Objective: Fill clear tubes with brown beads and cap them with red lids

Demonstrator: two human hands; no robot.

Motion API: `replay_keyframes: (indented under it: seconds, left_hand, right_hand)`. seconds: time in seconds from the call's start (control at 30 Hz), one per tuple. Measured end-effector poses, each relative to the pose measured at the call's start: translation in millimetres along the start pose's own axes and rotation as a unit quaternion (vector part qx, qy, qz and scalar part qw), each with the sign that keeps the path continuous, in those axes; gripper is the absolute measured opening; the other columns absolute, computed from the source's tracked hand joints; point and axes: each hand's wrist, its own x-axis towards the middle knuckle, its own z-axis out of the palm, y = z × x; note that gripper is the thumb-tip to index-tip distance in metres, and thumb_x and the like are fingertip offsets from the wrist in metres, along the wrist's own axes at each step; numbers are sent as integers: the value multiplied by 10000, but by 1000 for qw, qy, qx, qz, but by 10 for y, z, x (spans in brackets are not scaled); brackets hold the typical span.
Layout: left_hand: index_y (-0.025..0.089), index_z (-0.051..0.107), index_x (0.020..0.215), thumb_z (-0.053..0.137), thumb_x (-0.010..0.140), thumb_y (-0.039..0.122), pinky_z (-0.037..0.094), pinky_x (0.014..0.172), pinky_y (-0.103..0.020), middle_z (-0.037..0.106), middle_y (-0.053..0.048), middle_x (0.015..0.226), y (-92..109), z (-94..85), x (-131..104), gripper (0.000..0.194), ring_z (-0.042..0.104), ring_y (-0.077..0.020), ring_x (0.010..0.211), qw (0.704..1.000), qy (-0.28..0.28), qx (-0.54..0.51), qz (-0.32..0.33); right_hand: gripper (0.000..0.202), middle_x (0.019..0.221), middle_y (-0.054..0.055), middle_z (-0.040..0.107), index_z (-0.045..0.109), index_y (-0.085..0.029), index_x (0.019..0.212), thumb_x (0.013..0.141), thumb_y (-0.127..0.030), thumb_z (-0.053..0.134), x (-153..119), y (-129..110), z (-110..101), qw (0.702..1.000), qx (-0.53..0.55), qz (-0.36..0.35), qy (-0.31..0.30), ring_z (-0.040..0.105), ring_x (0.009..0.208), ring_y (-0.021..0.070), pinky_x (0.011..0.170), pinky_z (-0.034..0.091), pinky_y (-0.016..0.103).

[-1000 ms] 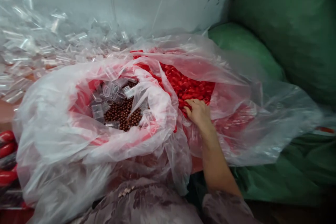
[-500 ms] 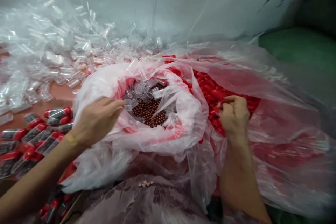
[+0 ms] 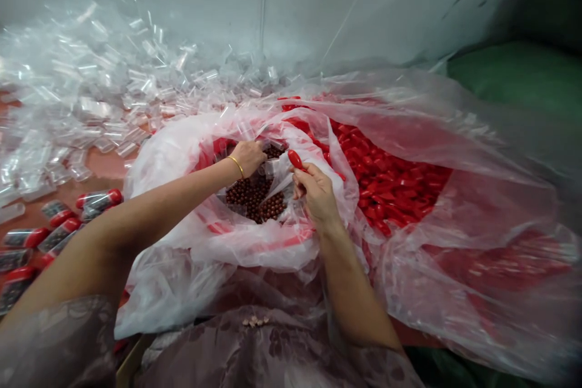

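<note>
red cap at right grip, left grip inside lined opening

right grip (image 3: 316, 194): thumb and fingers closed on one red cap (image 3: 296, 160), rounded part projecting clear of the fingertips. held thus, probably, so the fingers do not cover that end. cap is above the right side of the opening in the white plastic liner (image 3: 268, 253).

left grip (image 3: 249, 159): inside the opening, fingers bent downward beside clear pieces, above brown beads (image 3: 254, 194). cannot tell whether it grasps anything; fingertips hidden.

outward: liner folded around the opening, presumably to contain the beads. more red caps (image 3: 391, 182) lie in a plastic bag to the right, within easy reach, it seems, of the right grip. clear tubes (image 3: 104, 110) heaped left and behind; bead-filled tubes (image 3: 27, 237) on the surface (image 3: 107, 163), near the left forearm.
</note>
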Motion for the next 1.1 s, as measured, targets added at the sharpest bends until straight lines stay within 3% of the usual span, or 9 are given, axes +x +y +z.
replay_keyframes:
  seconds: [0.23, 0.4, 0.5, 0.6, 0.77, 0.97, 1.1]
  left_hand:
    - [144, 670, 950, 435, 864, 290, 382, 727, -335, 579, -155, 1051, -50, 98, 133, 289, 573, -258, 918, 998, 28, -30, 48]
    - [103, 601, 1055, 361, 891, 288, 426, 740, -313, 633, -147, 1003, -54, -149, -137, 344, 599, -228, 888, 997, 28, -53, 45]
    - [118, 648, 952, 456, 834, 311, 453, 699, -290, 677, -125, 893, 8, -241, -395, 297, 628, -219, 814, 995, -83, -52, 26]
    - [122, 692, 837, 527, 775, 300, 474, 685, -286, 697, -143, 858, 103, -135, -511, 250, 652, -241, 813, 978, -203, -39, 23]
    - [104, 709, 935, 563, 702, 196, 502, 741, -295, 700, -172, 954, 257, 117, -328, 289, 653, -265, 898, 969, -241, -47, 3]
    - [82, 707, 925, 588, 696, 224, 500, 789, -311, 689, -180, 937, 261, 213, -63, 294, 644, -276, 922, 971, -158, -165, -64]
    - [105, 695, 869, 617, 728, 295, 494, 793, -279, 689, -136, 908, 282, 351, 83, 250, 641, -249, 933, 937, -78, -311, -140]
  right_hand:
    - [206, 557, -82, 407, 595, -175, 846, 743, -352, 572, -20, -63, 8, 999, 12, 16, -25, 347, 429, 54, 415, 335, 201]
    - [212, 521, -89, 391, 592, -180, 822, 741, -374, 569, -22, -61, -17, 999, 27, 14, -32, 332, 400, 49, 413, 317, 204]
    - [217, 540, -84, 401, 592, -186, 827, 747, -386, 571, -26, -54, -25, 999, 17, 12, -35, 334, 404, 48, 412, 317, 205]
    - [220, 573, -73, 418, 602, -188, 845, 761, -390, 575, -37, -44, -22, 999, -6, 1, -36, 341, 429, 54, 417, 328, 207]
    - [229, 561, -70, 395, 608, -187, 857, 791, -403, 567, -61, -21, -24, 998, -33, -15, -46, 336, 443, 60, 422, 313, 207]
    - [242, 550, -74, 393, 610, -190, 887, 801, -412, 569, -63, -6, -38, 998, -30, -13, -49, 340, 440, 64, 428, 316, 211]
    - [221, 551, -75, 409, 614, -189, 862, 800, -400, 587, -53, -12, -38, 998, 3, -5, -56, 344, 418, 51, 413, 297, 206]
